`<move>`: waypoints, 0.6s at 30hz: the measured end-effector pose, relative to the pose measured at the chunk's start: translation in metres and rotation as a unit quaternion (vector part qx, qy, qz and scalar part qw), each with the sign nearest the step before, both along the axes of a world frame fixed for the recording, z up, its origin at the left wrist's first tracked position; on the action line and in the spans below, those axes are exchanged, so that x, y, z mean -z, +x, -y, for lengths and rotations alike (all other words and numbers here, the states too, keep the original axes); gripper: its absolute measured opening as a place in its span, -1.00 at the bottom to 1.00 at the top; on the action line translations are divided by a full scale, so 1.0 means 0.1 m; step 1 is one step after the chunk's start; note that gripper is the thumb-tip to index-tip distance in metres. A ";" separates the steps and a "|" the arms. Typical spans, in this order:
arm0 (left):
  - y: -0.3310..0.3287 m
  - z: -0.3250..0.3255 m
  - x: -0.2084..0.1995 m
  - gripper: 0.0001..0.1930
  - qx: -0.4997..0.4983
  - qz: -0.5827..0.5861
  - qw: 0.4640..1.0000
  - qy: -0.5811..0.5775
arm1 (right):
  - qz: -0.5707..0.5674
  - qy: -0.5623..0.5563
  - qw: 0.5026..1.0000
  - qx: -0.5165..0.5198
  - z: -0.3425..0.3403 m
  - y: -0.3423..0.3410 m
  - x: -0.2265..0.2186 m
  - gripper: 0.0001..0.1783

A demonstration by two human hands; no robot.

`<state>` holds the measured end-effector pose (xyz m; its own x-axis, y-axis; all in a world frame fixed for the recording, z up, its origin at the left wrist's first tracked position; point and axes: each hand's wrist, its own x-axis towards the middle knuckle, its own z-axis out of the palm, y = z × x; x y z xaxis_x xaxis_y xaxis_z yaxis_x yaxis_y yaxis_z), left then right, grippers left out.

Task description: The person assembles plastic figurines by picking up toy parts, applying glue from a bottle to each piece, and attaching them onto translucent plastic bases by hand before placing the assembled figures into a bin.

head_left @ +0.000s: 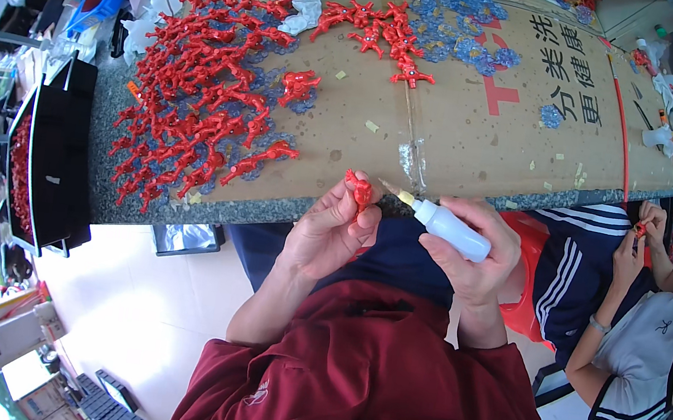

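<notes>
My left hand (331, 228) is closed on a small red figurine (363, 192), pinched between thumb and fingers just in front of the table edge. In my right hand (480, 250) is a white squeeze bottle (454, 232) with a yellowish collar and a thin nozzle. The bottle is tilted, its tip pointing left toward the figurine, a little apart from it. To the left on the table lie rows of many red figurines (199, 90), with clear blue plastic pieces among them. A smaller group of red figurines (368, 37) lies farther back.
Cardboard (464, 142) covers the granite-look table. Clear blue pieces (455, 22) are heaped at the back, near a crumpled white tissue (303, 12). A black bin (63, 157) stands left. At right, a co-worker's hands (638, 241) hold a small red piece.
</notes>
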<state>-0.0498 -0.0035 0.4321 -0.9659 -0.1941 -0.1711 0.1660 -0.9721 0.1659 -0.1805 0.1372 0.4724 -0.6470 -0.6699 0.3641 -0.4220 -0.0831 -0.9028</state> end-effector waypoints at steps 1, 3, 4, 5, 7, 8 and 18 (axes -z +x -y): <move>-0.01 -0.01 -0.02 -0.77 -0.005 0.011 1.000 0.000 | -0.041 -0.010 0.999 -0.006 -0.01 -0.01 -0.01 -0.59; -0.01 -0.02 -0.02 -0.77 -0.010 0.023 1.000 0.001 | -0.051 -0.017 0.999 -0.008 0.00 -0.01 -0.03 -0.59; -0.01 -0.02 0.00 -0.76 -0.004 0.017 1.000 0.001 | -0.062 -0.026 0.998 -0.010 0.01 -0.01 -0.03 -0.58; -0.01 -0.02 0.01 -0.75 0.001 0.012 1.000 0.002 | -0.062 -0.025 0.998 -0.011 0.01 0.00 -0.02 -0.58; -0.01 -0.02 0.01 -0.74 -0.003 0.018 1.000 0.002 | -0.067 -0.016 0.998 -0.015 0.02 0.01 0.00 -0.56; -0.01 -0.02 0.01 -0.73 -0.007 0.023 1.000 0.001 | -0.067 -0.015 0.998 -0.016 0.02 0.01 0.01 -0.56; -0.02 -0.02 0.00 -0.73 -0.010 0.005 1.000 -0.013 | -0.061 -0.001 0.998 -0.025 0.03 0.01 -0.01 -0.60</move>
<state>-0.0522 -0.0017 0.4319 -0.9600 -0.2174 -0.1762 0.1827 -0.9639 0.1939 -0.1799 0.1338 0.4736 -0.5641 -0.6991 0.4394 -0.5235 -0.1087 -0.8451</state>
